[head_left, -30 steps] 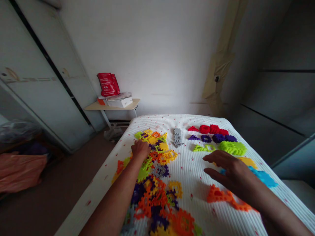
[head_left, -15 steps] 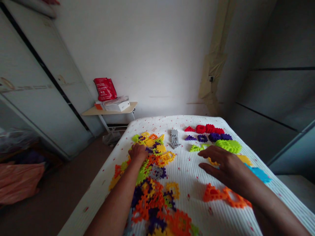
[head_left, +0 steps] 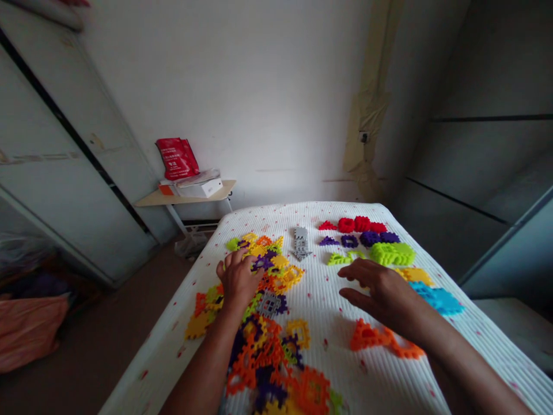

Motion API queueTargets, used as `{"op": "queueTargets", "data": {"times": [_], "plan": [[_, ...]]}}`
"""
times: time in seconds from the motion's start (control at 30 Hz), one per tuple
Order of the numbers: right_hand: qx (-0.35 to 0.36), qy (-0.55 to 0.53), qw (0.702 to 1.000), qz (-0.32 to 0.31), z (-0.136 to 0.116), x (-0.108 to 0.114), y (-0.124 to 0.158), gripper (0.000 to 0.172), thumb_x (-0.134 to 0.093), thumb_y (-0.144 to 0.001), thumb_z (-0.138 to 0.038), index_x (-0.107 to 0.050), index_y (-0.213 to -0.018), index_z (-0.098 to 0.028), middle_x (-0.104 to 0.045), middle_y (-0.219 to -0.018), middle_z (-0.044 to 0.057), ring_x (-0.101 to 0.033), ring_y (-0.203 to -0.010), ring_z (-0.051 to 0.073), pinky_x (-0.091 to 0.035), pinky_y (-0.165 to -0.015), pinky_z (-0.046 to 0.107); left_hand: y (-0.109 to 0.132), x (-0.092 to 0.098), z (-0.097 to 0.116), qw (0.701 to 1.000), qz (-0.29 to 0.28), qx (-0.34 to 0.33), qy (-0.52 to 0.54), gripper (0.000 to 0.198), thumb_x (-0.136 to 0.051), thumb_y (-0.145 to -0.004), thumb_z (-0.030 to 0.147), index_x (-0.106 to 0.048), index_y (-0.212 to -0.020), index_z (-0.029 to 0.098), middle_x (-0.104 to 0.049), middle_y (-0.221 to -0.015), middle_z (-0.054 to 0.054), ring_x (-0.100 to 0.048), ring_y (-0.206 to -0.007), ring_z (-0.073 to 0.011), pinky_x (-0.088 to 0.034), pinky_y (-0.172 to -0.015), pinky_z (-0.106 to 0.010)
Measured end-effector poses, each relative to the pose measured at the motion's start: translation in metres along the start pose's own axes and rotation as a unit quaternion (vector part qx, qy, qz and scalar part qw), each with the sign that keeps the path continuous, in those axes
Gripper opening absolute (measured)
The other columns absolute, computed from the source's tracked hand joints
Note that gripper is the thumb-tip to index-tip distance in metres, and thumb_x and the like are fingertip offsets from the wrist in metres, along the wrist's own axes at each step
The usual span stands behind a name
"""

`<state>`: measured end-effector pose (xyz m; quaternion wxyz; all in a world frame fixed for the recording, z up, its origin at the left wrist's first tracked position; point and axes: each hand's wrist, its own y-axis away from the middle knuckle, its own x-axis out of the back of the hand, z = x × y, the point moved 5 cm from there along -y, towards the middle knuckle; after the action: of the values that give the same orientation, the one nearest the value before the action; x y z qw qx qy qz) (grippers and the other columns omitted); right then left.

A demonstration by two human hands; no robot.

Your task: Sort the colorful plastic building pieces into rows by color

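Note:
My left hand [head_left: 238, 278] rests over a mixed pile of toothed plastic building pieces, its fingers apart and slightly bent. Nothing shows held in it. Close to its fingers lie a purple piece [head_left: 264, 260] and a yellow square piece [head_left: 280, 262]. A grey window-like piece [head_left: 268, 304] sits in the pile beside my wrist. My right hand [head_left: 374, 282] hovers on the right with thumb and fingers apart, holding nothing visible. Under and around it are light green pieces [head_left: 393, 253], yellow pieces [head_left: 417, 275], blue pieces [head_left: 438, 298] and orange pieces [head_left: 367, 335]. The hand partly covers the yellow row.
Red pieces [head_left: 362, 223] and purple pieces [head_left: 375, 238] lie in rows at the far right. Grey pieces [head_left: 301, 243] line up mid-bed. The bed's quilted cover [head_left: 332, 377] is white. Beyond it, a small table [head_left: 149, 197] holds a red bag [head_left: 177, 158] and a white box [head_left: 201, 187].
My left hand has lifted slightly and its fingers have spread more. My right hand stays almost the same over the right side. The whole view has shifted a little.

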<state>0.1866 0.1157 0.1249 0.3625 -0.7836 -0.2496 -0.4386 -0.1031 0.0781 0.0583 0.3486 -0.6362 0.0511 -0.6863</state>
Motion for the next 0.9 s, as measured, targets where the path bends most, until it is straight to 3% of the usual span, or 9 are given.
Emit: {"op": "queueTargets", "data": {"times": [0.07, 0.2, 0.37, 0.57, 0.9], "plan": [[-0.007, 0.009, 1.0, -0.012, -0.002, -0.008, 0.0, 0.019, -0.057, -0.085, -0.031, -0.064, -0.1, -0.021, -0.066, -0.094, 0.006, -0.063, -0.08, 0.017, -0.05, -0.068, 0.029, 0.004, 0.001, 0.007, 0.999, -0.013, -0.025, 0.038, 0.019, -0.064, -0.071, 0.028, -0.068, -0.089, 0.024, -0.064, -0.115, -0.006, -0.052, -0.112, -0.026, -0.034, -0.097, -0.044], [0.004, 0.021, 1.0, -0.017, -0.01, -0.031, -0.004, 0.018, -0.056, -0.086, -0.026, -0.064, -0.1, -0.02, -0.065, -0.091, 0.006, -0.061, -0.085, 0.018, -0.047, -0.074, 0.03, 0.018, -0.003, 0.026, 0.976, -0.133, -0.035, 0.168, 0.024, -0.061, -0.073, 0.029, -0.065, -0.096, 0.023, -0.071, -0.095, -0.004, -0.065, -0.089, -0.0193, -0.048, -0.08, -0.031], [0.003, 0.047, 0.999, -0.007, -0.02, -0.058, -0.012, 0.016, -0.054, -0.087, -0.024, -0.064, -0.098, -0.019, -0.064, -0.088, 0.006, -0.059, -0.084, 0.017, -0.044, -0.074, 0.027, 0.04, 0.006, 0.062, 0.935, -0.206, -0.067, 0.28, 0.016, -0.061, -0.075, 0.026, -0.066, -0.089, 0.023, -0.073, -0.085, -0.001, -0.067, -0.078, -0.0156, -0.049, -0.07, -0.025], [-0.023, 0.079, 0.995, -0.049, -0.022, -0.067, -0.015, 0.012, -0.056, -0.085, -0.027, -0.065, -0.089, -0.02, -0.064, -0.084, 0.003, -0.058, -0.08, 0.016, -0.041, -0.069, 0.024, 0.051, 0.016, 0.084, 0.948, -0.191, -0.105, 0.232, 0.011, -0.06, -0.075, 0.02, -0.065, -0.085, 0.021, -0.072, -0.082, -0.002, -0.066, -0.076, -0.0158, -0.048, -0.07, -0.025], [-0.066, 0.155, 0.982, -0.089, -0.014, -0.073, -0.022, 0.011, -0.054, -0.08, -0.021, -0.064, -0.084, -0.017, -0.067, -0.084, 0.006, -0.062, -0.077, 0.017, -0.04, -0.065, 0.024, 0.059, 0.004, 0.094, 0.961, -0.132, -0.156, 0.186, 0.016, -0.06, -0.076, 0.018, -0.064, -0.092, 0.019, -0.071, -0.086, -0.005, -0.066, -0.083, -0.0213, -0.051, -0.077, -0.033]]}}
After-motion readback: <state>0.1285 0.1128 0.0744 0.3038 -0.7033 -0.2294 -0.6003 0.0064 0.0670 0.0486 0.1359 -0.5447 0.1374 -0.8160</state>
